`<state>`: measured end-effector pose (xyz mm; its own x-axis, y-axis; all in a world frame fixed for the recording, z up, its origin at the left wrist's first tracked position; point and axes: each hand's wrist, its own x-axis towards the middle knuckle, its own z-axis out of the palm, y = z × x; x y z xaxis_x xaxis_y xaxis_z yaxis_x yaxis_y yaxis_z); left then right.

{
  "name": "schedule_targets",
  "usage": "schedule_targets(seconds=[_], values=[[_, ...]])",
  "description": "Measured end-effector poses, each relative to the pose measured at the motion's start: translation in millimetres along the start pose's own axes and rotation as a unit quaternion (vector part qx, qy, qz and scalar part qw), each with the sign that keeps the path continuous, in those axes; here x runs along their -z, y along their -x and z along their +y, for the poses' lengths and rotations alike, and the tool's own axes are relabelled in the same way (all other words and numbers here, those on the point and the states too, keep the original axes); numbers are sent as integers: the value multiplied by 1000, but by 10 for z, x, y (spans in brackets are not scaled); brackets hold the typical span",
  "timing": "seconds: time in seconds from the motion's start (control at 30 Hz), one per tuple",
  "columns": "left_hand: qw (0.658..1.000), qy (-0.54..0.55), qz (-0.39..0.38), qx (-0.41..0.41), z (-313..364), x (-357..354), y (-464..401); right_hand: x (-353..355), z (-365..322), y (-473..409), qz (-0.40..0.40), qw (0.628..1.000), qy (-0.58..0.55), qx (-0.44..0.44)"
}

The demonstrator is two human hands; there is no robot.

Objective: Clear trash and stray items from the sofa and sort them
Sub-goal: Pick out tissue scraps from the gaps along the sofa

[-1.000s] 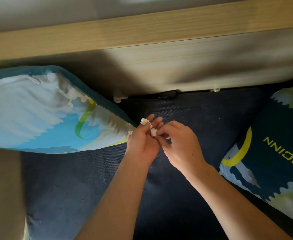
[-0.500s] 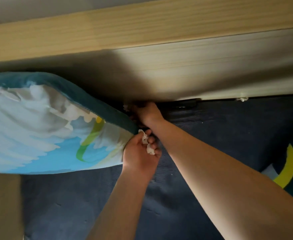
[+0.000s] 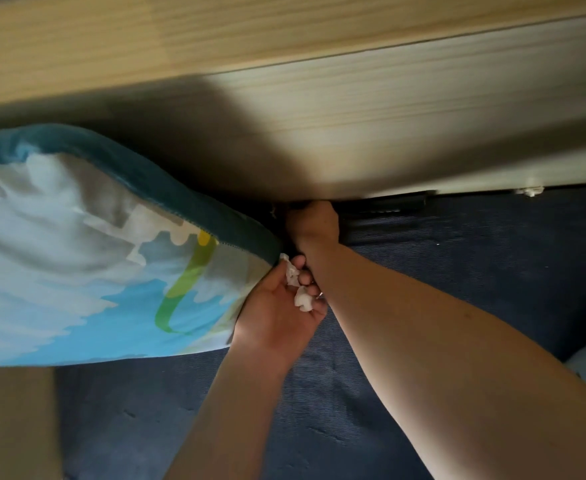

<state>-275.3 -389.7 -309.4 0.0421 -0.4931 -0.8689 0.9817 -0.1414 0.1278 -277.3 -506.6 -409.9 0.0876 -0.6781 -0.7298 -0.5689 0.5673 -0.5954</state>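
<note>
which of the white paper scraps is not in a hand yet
The scrap lying at the far right, where the blue seat meets the wooden backrest. The other scraps sit in the left hand.

Dark blue sofa seat bears a patterned cushion.

left hand bare | right hand bare | forearms unsleeved (no rings or watch)

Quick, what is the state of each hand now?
Left hand: loosely closed on white paper scraps.
Right hand: at the sofa's back gap; grip cannot be told.
</note>
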Motion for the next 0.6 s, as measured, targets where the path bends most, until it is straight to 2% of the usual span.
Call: schedule_targets(seconds=[0.1,0.23,0.3,0.43,0.6], values=[[1000,-17,5,-1,28,29,-4,-29,-9,-44,6,1000,2,-28],[1000,-20,2,-3,6,26,3,24,-24,7,0,1000,-18,-11],[1000,-20,3,-4,-13,-5,13,60,-10,76,-17,998,-63,-7],[1000,-24,12,-10,-31,-66,41,333,4,323,-71,970,-233,-16],[999,-36,29,-13,-105,-93,61,1101,213,653,-105,956,-274,7]])
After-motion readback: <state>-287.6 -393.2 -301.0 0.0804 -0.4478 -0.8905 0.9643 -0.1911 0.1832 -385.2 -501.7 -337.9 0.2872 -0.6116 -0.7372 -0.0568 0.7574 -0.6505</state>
